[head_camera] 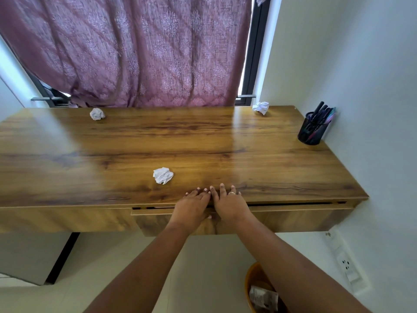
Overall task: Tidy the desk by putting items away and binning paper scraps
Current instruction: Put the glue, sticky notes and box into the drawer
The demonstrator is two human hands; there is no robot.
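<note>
White crumpled paper ball (163,175): probably feather-light, soft; pinch anywhere round it. Left hand (194,204), right hand (228,202): flat on desk (203,143) edge, fingers straight, empty.

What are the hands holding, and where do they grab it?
Nothing is held. The left hand and right hand rest with straight fingers on the desk edge, over the drawer; the nearest paper ball lies untouched.

No legible text, label, brand, number or sign is found. Dark print is noted on the crumpled wrapper (262,298) lying in the orange bin (249,281), but it is too blurred to be read
</note>
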